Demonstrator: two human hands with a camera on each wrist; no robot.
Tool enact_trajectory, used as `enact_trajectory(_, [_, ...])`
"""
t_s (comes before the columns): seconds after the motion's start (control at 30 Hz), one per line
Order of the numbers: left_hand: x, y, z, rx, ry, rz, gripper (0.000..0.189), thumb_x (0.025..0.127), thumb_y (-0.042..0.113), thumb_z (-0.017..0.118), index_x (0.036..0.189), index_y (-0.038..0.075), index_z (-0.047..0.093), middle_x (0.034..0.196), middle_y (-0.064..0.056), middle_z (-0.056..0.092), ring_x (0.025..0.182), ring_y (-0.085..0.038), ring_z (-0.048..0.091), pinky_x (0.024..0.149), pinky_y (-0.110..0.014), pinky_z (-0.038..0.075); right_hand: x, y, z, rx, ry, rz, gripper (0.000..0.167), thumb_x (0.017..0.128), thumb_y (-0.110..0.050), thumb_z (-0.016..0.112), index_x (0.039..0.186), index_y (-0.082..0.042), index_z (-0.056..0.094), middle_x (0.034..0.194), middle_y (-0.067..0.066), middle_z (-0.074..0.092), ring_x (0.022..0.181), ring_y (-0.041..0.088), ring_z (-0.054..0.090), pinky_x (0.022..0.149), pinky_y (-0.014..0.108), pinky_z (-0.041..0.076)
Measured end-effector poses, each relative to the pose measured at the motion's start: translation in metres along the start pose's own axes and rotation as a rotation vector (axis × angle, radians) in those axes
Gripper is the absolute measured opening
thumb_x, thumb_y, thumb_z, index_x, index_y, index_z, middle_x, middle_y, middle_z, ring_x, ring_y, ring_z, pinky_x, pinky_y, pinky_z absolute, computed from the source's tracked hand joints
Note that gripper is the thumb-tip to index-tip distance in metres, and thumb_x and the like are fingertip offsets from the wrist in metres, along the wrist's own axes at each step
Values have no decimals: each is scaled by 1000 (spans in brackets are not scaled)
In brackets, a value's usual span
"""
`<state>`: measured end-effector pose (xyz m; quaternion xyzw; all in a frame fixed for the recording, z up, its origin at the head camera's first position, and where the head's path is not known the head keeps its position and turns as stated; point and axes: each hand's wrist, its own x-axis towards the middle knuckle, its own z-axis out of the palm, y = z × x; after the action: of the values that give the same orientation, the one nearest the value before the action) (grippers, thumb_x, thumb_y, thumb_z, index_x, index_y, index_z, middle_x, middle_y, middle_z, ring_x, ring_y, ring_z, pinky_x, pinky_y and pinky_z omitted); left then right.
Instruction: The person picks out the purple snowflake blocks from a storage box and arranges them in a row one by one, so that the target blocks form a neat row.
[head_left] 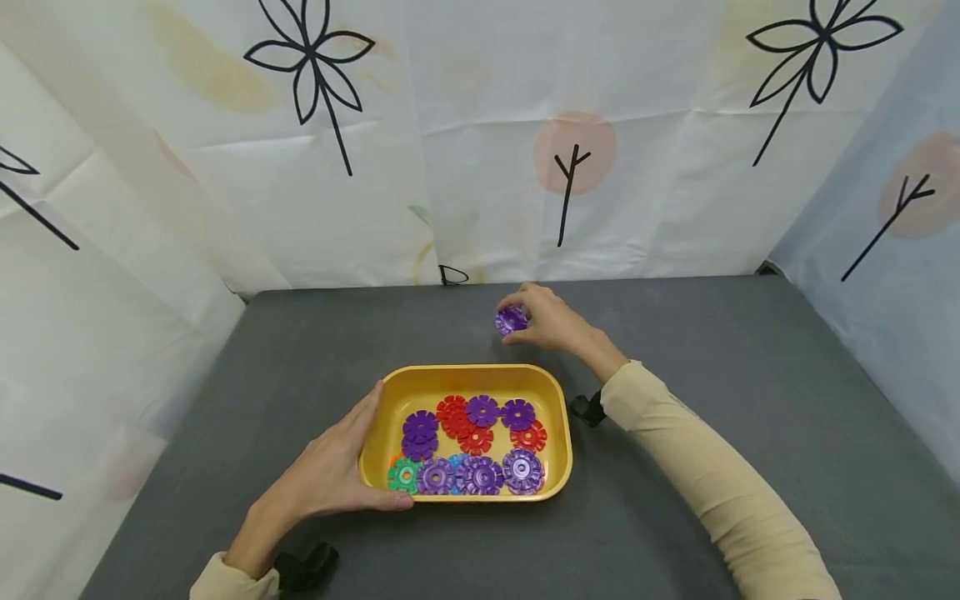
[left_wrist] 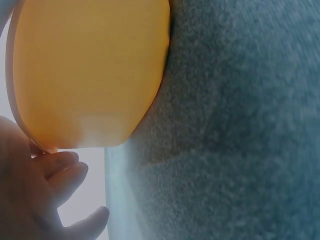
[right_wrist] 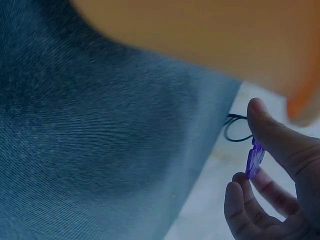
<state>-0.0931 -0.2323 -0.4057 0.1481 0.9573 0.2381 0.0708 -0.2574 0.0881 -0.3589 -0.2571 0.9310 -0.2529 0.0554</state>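
Beyond the far rim of the yellow tray (head_left: 465,372), my right hand (head_left: 551,321) pinches a purple flower disc (head_left: 512,320) between thumb and fingertips. In the right wrist view the same purple flower disc (right_wrist: 255,159) appears nearly edge-on. My left hand (head_left: 333,467) grips the tray's left side, thumb along the front rim and fingers at the left rim. Inside lie purple flower discs (head_left: 420,427), red ones (head_left: 476,439) and a green one (head_left: 403,475). Larger, shinier purple discs (head_left: 522,471) line the front, with bits of blue and orange partly hidden among them.
The tray stands on a dark grey table (head_left: 675,333). Behind the table's far edge hangs a pale printed cloth (head_left: 480,192), with more cloth on both sides. Black straps (head_left: 588,410) are on both wrists.
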Motion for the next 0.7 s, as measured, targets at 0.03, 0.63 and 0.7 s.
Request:
enact_trajectory(0.03, [0, 0, -1, -4, -5, -7, 140, 64, 75, 80, 166, 20, 2, 167, -14, 28, 129, -36, 57, 91, -51, 58, 2, 2, 2, -4, -8, -1, 49, 87, -20, 82, 132, -6, 68, 125, 19, 60, 112, 33, 60, 97, 46, 55])
enact_trajectory(0.63, [-3, -7, -5, -45, -40, -42, 142, 63, 74, 83, 166, 25, -2, 170, -9, 24, 110, -21, 62, 79, -32, 58, 28, 26, 27, -19, -113, 25, 49, 88, -25, 81, 131, -4, 68, 126, 20, 63, 117, 34, 61, 103, 47, 53])
enact_trajectory(0.7, [-2, -7, -6, -48, -41, -44, 142, 62, 74, 82, 166, 26, -2, 170, -7, 23, 108, -18, 62, 78, -31, 57, 29, 28, 30, -15, -112, 23, 50, 88, -25, 81, 132, -4, 67, 126, 20, 63, 117, 34, 62, 102, 47, 53])
